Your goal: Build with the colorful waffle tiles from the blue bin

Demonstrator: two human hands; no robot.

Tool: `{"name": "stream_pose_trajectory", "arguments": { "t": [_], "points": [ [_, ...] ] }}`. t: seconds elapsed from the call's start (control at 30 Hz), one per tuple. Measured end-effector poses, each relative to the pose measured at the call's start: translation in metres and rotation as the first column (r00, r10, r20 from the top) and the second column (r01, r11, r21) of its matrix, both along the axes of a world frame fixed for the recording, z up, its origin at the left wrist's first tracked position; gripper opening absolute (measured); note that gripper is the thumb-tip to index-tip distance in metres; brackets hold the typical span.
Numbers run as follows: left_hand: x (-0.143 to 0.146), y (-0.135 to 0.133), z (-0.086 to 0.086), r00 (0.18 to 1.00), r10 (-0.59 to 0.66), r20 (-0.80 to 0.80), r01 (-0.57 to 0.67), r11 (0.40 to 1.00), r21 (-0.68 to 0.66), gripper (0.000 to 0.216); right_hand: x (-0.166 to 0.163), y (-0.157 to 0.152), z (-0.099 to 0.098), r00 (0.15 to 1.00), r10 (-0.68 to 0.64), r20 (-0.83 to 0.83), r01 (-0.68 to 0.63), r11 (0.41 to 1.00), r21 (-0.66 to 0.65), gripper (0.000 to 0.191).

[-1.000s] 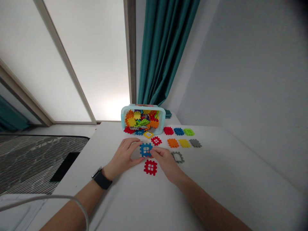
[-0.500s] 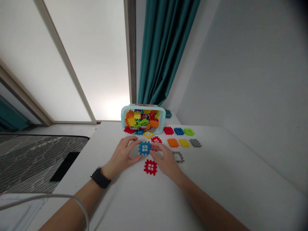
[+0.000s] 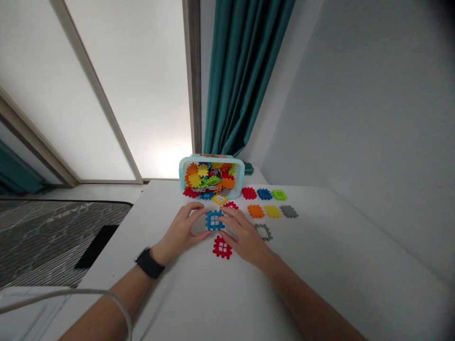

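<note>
A blue square window tile (image 3: 214, 220) with notched edges is between my two hands. My left hand (image 3: 185, 225) grips its left side, thumb at the lower edge and fingers at the upper. My right hand (image 3: 243, 234) holds its right side, with fingertips reaching over its face and the thumb below. Nearer to me, a red window tile (image 3: 222, 247) lies flat, close to my right thumb. Just beyond my right fingers another red window tile (image 3: 231, 205) is partly covered. A grey window tile (image 3: 263, 231) lies to the right of my right hand, partly hidden by it.
A light blue tub (image 3: 241, 177) tipped on its side holds many colourful notched tiles, some spilling out, with a yellow tile (image 3: 219, 199) in front. To the right lie rows of tiles, including an orange one (image 3: 256, 211). A pale cable (image 3: 106, 291) crosses the lower left.
My right fingers have spread and shifted up and over the blue tile's right part. The blue tile has moved only very slightly; my left hand keeps its grip.
</note>
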State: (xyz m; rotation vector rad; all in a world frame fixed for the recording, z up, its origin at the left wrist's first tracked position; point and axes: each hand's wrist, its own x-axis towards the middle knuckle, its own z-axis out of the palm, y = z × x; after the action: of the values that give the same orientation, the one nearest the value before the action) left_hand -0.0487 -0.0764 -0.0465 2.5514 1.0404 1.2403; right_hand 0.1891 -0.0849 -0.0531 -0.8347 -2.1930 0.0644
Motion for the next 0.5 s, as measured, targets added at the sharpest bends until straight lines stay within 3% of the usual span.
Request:
{"name": "stream_pose_trajectory", "arguments": {
  "t": [0.5],
  "points": [
    [0.0048, 0.0016, -0.0036, 0.999, 0.039, -0.038, -0.039, 0.999, -0.015, 0.044, -0.0029, -0.0012, 0.0028, 0.998, -0.063, 0.017, 0.063, 0.998, 0.012, 0.032]
  ]
}}
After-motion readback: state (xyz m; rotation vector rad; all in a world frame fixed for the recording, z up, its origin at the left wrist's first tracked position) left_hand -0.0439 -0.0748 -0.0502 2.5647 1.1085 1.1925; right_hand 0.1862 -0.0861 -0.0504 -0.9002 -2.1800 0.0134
